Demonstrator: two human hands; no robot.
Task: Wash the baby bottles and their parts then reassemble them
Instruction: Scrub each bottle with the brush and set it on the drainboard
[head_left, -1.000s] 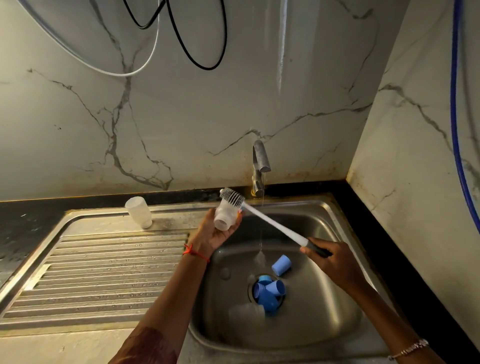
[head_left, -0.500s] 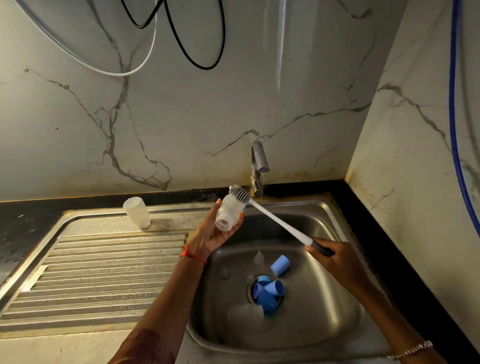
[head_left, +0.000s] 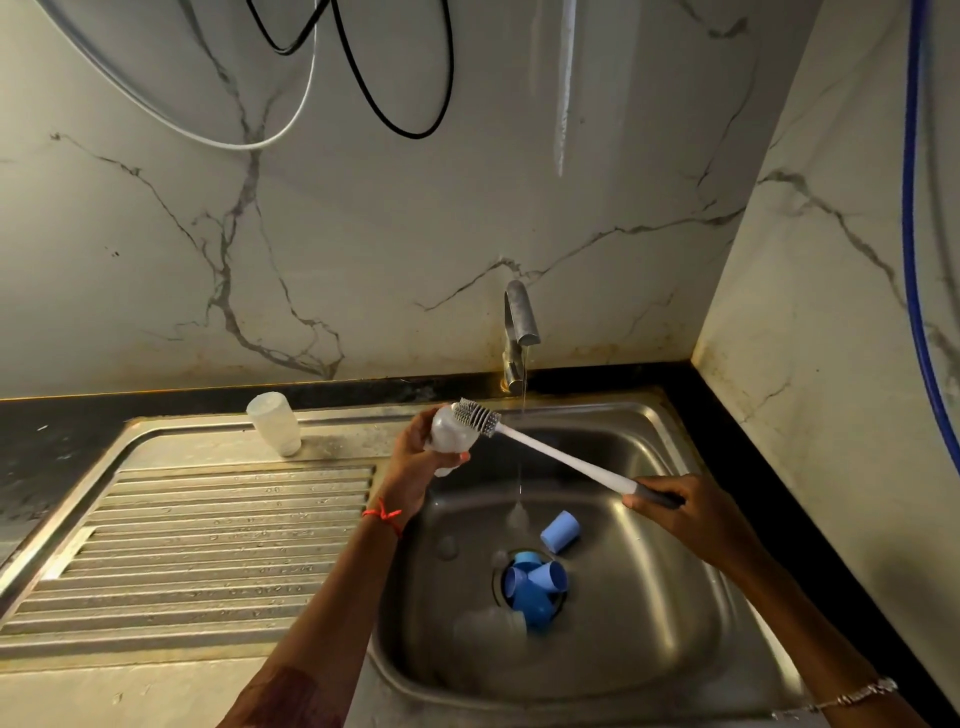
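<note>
My left hand (head_left: 410, 467) grips a clear baby bottle (head_left: 449, 439) above the left rim of the sink basin (head_left: 675, 613). My right hand (head_left: 691, 512) holds the dark handle of a long white bottle brush (head_left: 550, 454), whose bristled head lies against the bottle's outside. Several blue bottle parts (head_left: 535, 584) sit in the drain, and one blue cap (head_left: 560, 531) lies beside them. Another clear bottle (head_left: 488, 631) lies on the basin floor near the drain. A third clear bottle (head_left: 274, 423) stands inverted at the back of the draining board (head_left: 208, 545).
A thin stream of water runs from the steel tap (head_left: 519, 325) into the basin. Marble walls close in behind and on the right. Black and white cables (head_left: 363, 104) hang on the back wall, and a blue hose (head_left: 914, 260) runs down the right wall.
My left hand turned the bottle, so its open end swung downward. The brush head shifted right along the bottle's outside. My right hand moved slightly with the handle.
</note>
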